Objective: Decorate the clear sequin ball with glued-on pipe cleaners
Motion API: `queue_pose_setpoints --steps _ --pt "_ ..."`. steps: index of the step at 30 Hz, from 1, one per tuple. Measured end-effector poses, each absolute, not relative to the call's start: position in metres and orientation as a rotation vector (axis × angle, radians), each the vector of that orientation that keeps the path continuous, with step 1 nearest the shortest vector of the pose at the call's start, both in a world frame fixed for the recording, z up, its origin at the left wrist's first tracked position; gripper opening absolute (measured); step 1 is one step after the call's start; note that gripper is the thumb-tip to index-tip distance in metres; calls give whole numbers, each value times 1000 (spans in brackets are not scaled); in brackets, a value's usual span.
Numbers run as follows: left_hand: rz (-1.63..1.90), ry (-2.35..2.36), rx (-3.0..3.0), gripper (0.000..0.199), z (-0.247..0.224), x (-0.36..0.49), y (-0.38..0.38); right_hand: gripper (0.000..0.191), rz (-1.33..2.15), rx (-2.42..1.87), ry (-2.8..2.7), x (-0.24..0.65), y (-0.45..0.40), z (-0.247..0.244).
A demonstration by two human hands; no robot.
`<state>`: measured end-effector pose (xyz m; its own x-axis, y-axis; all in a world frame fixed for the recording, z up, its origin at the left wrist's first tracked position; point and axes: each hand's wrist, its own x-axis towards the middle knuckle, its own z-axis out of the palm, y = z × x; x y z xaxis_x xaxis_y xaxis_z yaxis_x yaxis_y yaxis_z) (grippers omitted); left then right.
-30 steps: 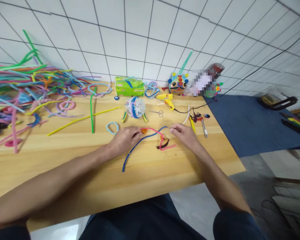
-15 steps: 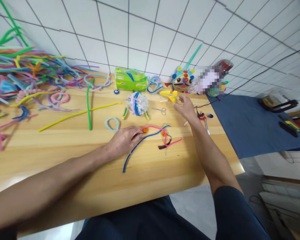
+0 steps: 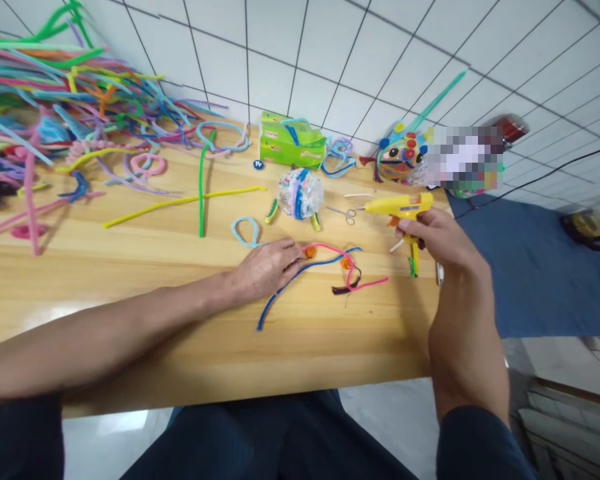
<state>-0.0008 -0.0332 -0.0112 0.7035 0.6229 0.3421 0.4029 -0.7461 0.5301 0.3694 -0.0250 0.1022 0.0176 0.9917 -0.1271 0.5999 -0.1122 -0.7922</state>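
Note:
My right hand (image 3: 437, 233) is wrapped round the handle of a yellow glue gun (image 3: 400, 205), lifted off the table with its nozzle pointing left. My left hand (image 3: 273, 267) rests on the table, fingers pinched at the end of a pink pipe cleaner (image 3: 330, 248); its fingertips are partly hidden. An orange bead (image 3: 310, 252) sits right at those fingertips. Farther right lie a second orange bead (image 3: 346, 264) and a dark tassel (image 3: 341, 291). Beneath runs a blue pipe cleaner (image 3: 283, 288). Behind stands a clear ball wrapped in blue and purple (image 3: 301, 193), with green-yellow legs.
Small scissors (image 3: 349, 215) lie right of the ball. A green packet (image 3: 290, 143) and a colourful decorated face (image 3: 403, 157) stand along the tiled wall. Many pipe cleaners (image 3: 80, 87) heap at the back left. A light-blue loop (image 3: 245, 230) lies near my left hand.
My right hand has taken hold of the glue gun, raised it and drawn it right and nearer. My left hand stays at the pink pipe cleaner. The camera view has shifted.

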Motion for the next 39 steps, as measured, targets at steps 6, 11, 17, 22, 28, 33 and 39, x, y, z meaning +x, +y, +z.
queue_pose_setpoints --steps 6,11,17,22,28,33,39 --pt "626 844 2642 36 -6 -4 -35 44 1231 -1646 -1812 327 -29 94" --pt "581 837 2725 37 -4 -5 -34 44 1311 -1581 -1867 308 -25 83" --pt "588 823 2687 40 -5 -6 -33 40 1444 -1553 -1860 304 -26 78" --pt "605 833 2656 38 -4 -6 -33 38 1448 -1575 -1863 302 -25 74" --pt "611 836 2663 37 -2 -7 -33 29 1444 -1604 -1858 302 -25 76" --pt "607 826 2645 33 -2 -8 -31 29 1386 -1639 -1903 306 -23 75" --pt "621 825 2573 34 -4 -7 -31 34 1353 -1675 -1867 308 -23 75"
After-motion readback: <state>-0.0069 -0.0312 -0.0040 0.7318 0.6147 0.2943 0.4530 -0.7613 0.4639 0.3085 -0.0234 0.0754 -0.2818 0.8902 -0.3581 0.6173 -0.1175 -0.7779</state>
